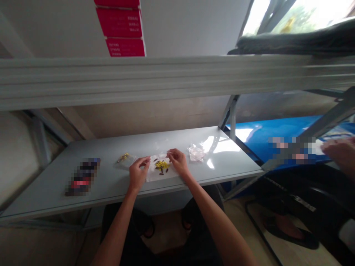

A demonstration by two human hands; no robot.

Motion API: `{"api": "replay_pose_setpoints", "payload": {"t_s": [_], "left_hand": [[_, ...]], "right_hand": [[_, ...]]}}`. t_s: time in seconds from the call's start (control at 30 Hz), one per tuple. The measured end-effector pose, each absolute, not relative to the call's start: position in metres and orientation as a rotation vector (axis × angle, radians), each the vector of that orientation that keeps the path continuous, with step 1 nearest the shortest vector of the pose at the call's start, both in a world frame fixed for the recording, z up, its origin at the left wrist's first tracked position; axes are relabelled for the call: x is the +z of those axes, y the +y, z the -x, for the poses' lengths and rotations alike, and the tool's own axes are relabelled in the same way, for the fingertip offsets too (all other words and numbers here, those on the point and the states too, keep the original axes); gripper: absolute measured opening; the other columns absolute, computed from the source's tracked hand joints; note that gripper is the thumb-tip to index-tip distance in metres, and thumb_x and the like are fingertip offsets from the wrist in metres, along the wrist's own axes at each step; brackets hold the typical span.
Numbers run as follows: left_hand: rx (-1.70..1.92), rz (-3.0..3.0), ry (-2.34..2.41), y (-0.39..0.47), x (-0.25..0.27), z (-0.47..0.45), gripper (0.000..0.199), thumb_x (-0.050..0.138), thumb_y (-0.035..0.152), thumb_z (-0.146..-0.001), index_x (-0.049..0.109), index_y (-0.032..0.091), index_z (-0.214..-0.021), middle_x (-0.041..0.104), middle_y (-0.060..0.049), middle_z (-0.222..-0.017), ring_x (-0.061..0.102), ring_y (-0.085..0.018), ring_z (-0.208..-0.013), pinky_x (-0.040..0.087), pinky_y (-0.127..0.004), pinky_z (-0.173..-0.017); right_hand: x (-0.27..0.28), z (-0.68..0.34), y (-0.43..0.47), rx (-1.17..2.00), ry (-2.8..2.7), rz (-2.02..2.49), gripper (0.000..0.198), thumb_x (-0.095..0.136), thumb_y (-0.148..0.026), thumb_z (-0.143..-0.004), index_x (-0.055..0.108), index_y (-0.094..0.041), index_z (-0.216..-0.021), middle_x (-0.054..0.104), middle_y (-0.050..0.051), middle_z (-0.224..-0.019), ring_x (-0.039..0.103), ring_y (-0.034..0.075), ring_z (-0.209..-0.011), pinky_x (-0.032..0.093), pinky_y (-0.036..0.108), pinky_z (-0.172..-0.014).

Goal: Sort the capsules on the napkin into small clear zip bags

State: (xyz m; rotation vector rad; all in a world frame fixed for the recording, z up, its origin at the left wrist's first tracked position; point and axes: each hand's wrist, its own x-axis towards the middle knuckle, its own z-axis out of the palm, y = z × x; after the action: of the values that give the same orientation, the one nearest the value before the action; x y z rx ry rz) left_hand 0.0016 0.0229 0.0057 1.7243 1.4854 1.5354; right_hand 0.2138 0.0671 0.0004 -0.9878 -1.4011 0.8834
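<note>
A small pile of yellow and dark brown pieces (161, 165) lies on a white sheet (155, 177) on the grey shelf top. At the sheet's left edge is my left hand (138, 173), with its thumb and forefinger slightly apart and nothing visible between them. My right hand (179, 162) hovers over the right side of the sheet, fingertips drawn together beside the pile; whatever they hold is too small to make out. Left of my left hand lies a clear plastic bag (126, 159) with similar yellow and brown pieces. Another clear bag (196, 152) with pale contents rests right of my right hand.
A blurred-out dark and red object (82, 177) lies on the left of the shelf top (111, 188). An upper shelf (166, 79) crosses overhead, with red boxes (122, 27) on it. To the right, another person's hand (340, 151) is near a blue surface (257, 136) beyond metal struts.
</note>
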Motion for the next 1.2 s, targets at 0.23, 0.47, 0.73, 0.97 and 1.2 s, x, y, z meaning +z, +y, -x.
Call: {"api": "replay_pose_setpoints", "payload": {"t_s": [0.23, 0.47, 0.73, 0.97, 1.2], "left_hand": [[1.461, -2.059, 1.818, 0.014, 0.000, 0.049, 0.021, 0.055, 0.022, -0.084, 0.075, 0.022, -0.089, 0.074, -0.009, -0.095, 0.066, -0.028, -0.095, 0.052, -0.046, -0.095], [1.503, -1.992, 1.973, 0.018, -0.010, 0.047, 0.029, 0.060, 0.015, -0.078, 0.076, 0.022, -0.101, 0.067, -0.012, -0.114, 0.055, -0.035, -0.120, 0.038, -0.055, -0.112], [1.470, -1.883, 1.974, 0.018, -0.021, 0.058, 0.026, 0.053, 0.017, -0.082, 0.076, 0.018, -0.095, 0.073, -0.015, -0.110, 0.062, -0.033, -0.112, 0.042, -0.053, -0.108], [1.553, -1.705, 2.061, 0.010, -0.013, 0.054, 0.022, 0.060, 0.020, -0.080, 0.078, 0.018, -0.092, 0.076, -0.015, -0.098, 0.066, -0.034, -0.100, 0.045, -0.052, -0.101], [1.605, -1.567, 2.248, 0.006, -0.008, 0.050, 0.033, 0.055, 0.025, -0.089, 0.077, 0.014, -0.110, 0.076, -0.016, -0.103, 0.068, -0.029, -0.092, 0.051, -0.043, -0.089]], "right_hand": [[0.010, -0.276, 0.053, 0.504, -1.221, 1.227, 0.039, 0.061, -0.045, -0.089, 0.065, -0.015, -0.114, 0.071, 0.005, -0.074, 0.063, 0.018, -0.066, 0.047, 0.029, -0.065], [0.006, -0.330, 0.059, 0.277, -1.318, 1.490, 0.043, 0.061, -0.051, -0.087, 0.074, -0.015, -0.107, 0.073, 0.008, -0.078, 0.059, 0.019, -0.061, 0.045, 0.031, -0.063], [-0.006, -0.334, 0.054, -0.008, -1.315, 1.625, 0.037, 0.053, -0.041, -0.092, 0.079, -0.015, -0.099, 0.063, 0.013, -0.099, 0.061, 0.025, -0.088, 0.047, 0.037, -0.083], [-0.005, -0.332, 0.045, -0.023, -1.384, 1.584, 0.034, 0.049, -0.034, -0.093, 0.077, -0.014, -0.094, 0.060, 0.012, -0.096, 0.059, 0.024, -0.087, 0.048, 0.037, -0.085], [-0.001, -0.329, 0.043, -0.145, -1.461, 1.519, 0.029, 0.049, -0.030, -0.094, 0.075, -0.016, -0.096, 0.059, 0.010, -0.097, 0.058, 0.020, -0.082, 0.048, 0.032, -0.076]]}}
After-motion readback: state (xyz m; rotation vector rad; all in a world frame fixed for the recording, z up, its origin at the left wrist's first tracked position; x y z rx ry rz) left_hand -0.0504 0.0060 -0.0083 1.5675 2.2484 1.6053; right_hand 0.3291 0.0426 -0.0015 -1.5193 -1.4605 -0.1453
